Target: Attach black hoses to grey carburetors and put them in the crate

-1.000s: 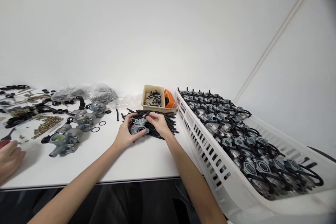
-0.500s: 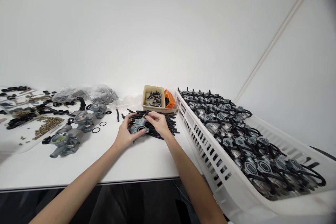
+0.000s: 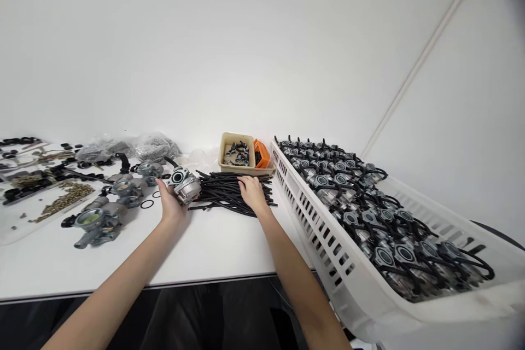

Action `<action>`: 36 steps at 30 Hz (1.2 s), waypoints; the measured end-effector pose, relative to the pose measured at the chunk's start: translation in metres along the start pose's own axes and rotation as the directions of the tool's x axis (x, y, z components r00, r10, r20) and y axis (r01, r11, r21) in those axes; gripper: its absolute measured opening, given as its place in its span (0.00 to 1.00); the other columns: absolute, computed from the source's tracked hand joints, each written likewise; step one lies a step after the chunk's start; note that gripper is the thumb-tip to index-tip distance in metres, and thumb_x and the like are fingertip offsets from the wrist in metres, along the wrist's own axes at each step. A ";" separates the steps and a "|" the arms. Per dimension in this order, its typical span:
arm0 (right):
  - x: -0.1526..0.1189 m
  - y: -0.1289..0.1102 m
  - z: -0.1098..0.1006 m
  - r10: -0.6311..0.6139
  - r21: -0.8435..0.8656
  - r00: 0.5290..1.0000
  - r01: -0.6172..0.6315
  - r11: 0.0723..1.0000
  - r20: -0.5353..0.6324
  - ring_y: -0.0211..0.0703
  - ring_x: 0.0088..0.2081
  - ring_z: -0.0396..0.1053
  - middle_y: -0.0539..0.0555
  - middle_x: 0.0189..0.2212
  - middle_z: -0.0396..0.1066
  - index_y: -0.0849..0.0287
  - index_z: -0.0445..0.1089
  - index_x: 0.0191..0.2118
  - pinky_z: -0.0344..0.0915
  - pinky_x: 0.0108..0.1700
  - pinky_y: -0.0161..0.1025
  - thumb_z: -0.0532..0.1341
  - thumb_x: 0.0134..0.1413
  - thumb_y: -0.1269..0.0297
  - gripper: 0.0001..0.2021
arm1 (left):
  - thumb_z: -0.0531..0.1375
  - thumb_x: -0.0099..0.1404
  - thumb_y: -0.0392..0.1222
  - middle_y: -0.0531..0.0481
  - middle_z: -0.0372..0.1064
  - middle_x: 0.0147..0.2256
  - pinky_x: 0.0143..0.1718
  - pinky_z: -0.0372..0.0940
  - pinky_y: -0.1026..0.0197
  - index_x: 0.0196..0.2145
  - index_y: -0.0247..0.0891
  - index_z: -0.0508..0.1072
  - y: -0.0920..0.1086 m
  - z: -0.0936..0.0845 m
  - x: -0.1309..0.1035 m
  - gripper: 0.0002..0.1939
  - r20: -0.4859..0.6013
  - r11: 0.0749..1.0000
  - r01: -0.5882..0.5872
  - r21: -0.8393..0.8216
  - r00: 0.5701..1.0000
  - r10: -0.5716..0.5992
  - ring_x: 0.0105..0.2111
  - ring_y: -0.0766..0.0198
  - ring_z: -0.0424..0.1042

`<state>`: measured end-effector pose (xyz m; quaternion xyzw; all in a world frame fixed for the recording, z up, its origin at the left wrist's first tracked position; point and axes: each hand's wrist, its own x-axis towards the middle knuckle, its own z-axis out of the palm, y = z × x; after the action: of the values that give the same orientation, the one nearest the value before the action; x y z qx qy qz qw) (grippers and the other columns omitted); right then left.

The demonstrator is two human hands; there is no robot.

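Note:
A metal carburetor (image 3: 186, 187) with a short black piece sticking up from its top rests in my left hand (image 3: 171, 206), its round port facing me. My right hand (image 3: 252, 192) lies on the right part of a pile of black rubber tubes (image 3: 223, 190), fingers bent down onto them; the fingertips are partly hidden, so whether a tube is gripped is unclear. To the left, several other carburetors (image 3: 96, 224) stand on the white table (image 3: 213, 251), with black O-rings (image 3: 146, 204) beside them.
At the right, a large white basket (image 3: 328, 229) holds rows of carburetors with tubes. Behind the pile sit a beige bin (image 3: 222, 161) of small elbow parts and an orange basket (image 3: 263, 154). Brass fittings (image 3: 68, 200), black parts and plastic bags (image 3: 156, 146) lie left.
My left hand has moved left with the carburetor and turned it upward. My right hand has come off the carburetor and onto the black tubes. The view has shifted slightly.

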<state>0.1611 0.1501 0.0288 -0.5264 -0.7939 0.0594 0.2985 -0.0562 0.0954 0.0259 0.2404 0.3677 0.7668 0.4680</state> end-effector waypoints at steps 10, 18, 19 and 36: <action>0.005 0.006 0.000 0.003 -0.116 0.992 0.012 0.993 0.129 0.51 0.50 0.60 0.58 0.51 0.66 0.54 0.65 0.57 0.57 0.50 0.46 0.47 0.62 0.66 0.21 | 0.50 0.62 0.49 0.46 0.73 0.39 0.34 0.73 0.57 0.41 0.39 0.68 0.000 0.004 -0.004 0.15 -0.023 0.987 0.115 -0.111 0.993 -0.119 0.37 0.59 0.75; 0.005 0.004 -0.003 0.002 -0.060 0.984 0.009 0.998 0.178 0.52 0.50 0.59 0.56 0.49 0.69 0.57 0.64 0.51 0.54 0.51 0.49 0.47 0.61 0.70 0.16 | 0.49 0.66 0.54 0.48 0.74 0.35 0.29 0.73 0.59 0.42 0.40 0.69 0.010 0.004 -0.007 0.18 -0.058 0.960 0.202 -0.196 0.974 -0.217 0.32 0.60 0.76; 0.005 0.005 -0.003 0.004 -0.054 0.985 0.006 0.999 0.175 0.52 0.50 0.59 0.57 0.48 0.69 0.57 0.64 0.51 0.54 0.51 0.49 0.47 0.60 0.70 0.16 | 0.50 0.65 0.55 0.49 0.74 0.35 0.28 0.72 0.59 0.42 0.40 0.69 0.010 0.004 -0.008 0.18 -0.057 0.959 0.205 -0.196 0.974 -0.220 0.31 0.60 0.76; 0.009 0.010 0.002 -0.034 0.068 0.999 0.036 0.997 -0.022 0.46 0.43 0.68 0.56 0.38 0.71 0.60 0.69 0.39 0.62 0.49 0.43 0.54 0.52 0.76 0.11 | 0.55 0.64 0.55 0.47 0.74 0.38 0.29 0.72 0.57 0.44 0.40 0.71 0.006 0.004 -0.006 0.19 -0.094 0.957 0.139 -0.255 0.981 -0.167 0.33 0.59 0.75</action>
<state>0.1651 0.1627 0.0270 -0.5026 -0.7973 0.0757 0.3256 -0.0545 0.0898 0.0329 0.1068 0.3131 0.7805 0.5304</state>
